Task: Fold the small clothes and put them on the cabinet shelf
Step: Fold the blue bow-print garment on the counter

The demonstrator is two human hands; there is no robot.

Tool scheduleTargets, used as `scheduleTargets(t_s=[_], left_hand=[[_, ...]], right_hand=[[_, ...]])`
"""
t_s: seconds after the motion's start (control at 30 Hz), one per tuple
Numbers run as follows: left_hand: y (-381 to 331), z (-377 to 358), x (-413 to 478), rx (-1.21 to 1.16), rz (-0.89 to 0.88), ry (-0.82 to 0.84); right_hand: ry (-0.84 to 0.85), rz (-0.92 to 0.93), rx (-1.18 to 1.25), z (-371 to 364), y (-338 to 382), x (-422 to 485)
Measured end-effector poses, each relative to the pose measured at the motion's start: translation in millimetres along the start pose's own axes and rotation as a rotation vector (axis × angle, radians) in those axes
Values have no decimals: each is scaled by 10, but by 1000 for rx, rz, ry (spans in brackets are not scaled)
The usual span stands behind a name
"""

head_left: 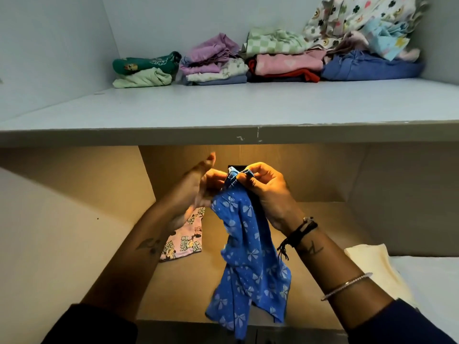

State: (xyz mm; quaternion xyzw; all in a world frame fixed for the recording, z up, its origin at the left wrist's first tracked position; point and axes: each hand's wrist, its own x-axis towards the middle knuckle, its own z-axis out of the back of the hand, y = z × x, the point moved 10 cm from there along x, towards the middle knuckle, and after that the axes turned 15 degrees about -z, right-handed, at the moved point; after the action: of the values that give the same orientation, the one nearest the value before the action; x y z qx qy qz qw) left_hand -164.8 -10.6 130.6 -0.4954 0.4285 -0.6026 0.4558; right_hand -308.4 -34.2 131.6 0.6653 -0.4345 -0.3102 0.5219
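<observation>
The blue bow-print garment (248, 256) hangs in the air in front of the lower shelf (178, 289), dangling from its gathered waistband (234, 176). The right hand (268, 192) has that waistband pinched between thumb and curled fingers. The left hand (196, 189) is right beside it at nine o'clock, close enough to touch the cloth, but it is blurred and I cannot tell whether it grips or only brushes the fabric. The garment looks thin, soft and very light. It droops in loose folds with both legs twisted together, so I judge it will not hold any shape by itself and needs laying flat or pulling taut to fold neatly. The elastic band is the firmest part and the sensible place to hold, one hand at each end, since a grip lower down would only bunch the legs. It is neither slippery nor fragile, just floppy. A pink printed piece (186, 239) lies on the lower shelf at about ten o'clock from the blue one, and a cream cloth (372, 266) sits at three o'clock. Up at twelve o'clock, the cabinet shelf (223, 108) carries folded piles (216, 65) along its back wall.
</observation>
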Motion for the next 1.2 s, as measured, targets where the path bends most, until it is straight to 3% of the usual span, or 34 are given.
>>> scheduleTargets(t_s=[0.1,0.2,0.3,0.37,0.43,0.63,0.93,1.0,1.2], left_hand=[[-278,-100,-70,262,-193,104],[-426,-93,-65,337,-230,113],[-467,-172,-78,366,-240,213],[-473,-237,-95,345,-233,288],[-506,-228,-60,362,-249,300],[-526,139,104,275,-248,136],[-258,728,133,-174,-122,-110],[-194,993,95,-224,-114,-198],[358,1343,-99,-248,-49,-259]], right_hand=[[-21,83,-43,-98,-27,8],[10,86,26,-141,-56,32],[240,-48,121,-229,-146,68],[426,-176,45,-340,-249,21],[502,-259,-104,-378,-377,-14],[480,-394,-215,-267,-818,-22],[554,-632,-387,-404,-1760,-228],[566,-712,-385,-294,-1890,-294],[523,-799,-486,434,-1931,-472]])
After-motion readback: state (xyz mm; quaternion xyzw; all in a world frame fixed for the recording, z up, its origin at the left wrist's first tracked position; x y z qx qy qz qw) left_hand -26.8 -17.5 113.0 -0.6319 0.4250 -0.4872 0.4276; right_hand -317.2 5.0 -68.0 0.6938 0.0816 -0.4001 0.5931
